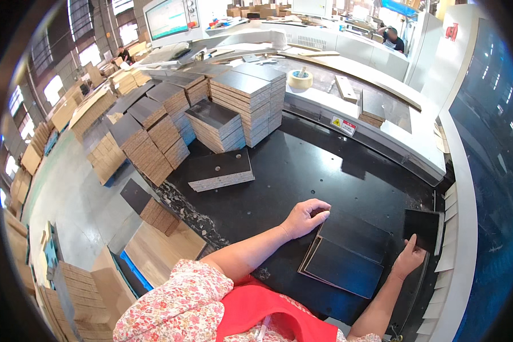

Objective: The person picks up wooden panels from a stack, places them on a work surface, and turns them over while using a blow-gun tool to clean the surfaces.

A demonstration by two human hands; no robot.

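Dark-faced boards lie in a low, slightly uneven stack on the black machine table, right in front of me. By the stack's far left corner is my left hand, fingers curled in toward the thumb; whatever may be between them is hidden. My right hand grips the near edge of a small black panel at the table's right side, thumb on top. This panel is apart from the stack, close to the machine's pale side strips.
Tall piles of dark-topped chipboard pieces stand at the far left. A short drilled stack sits nearer. Beyond the table a white machine ledge bears a tape roll. A blue glossy cover rises at right; a monitor stands behind.
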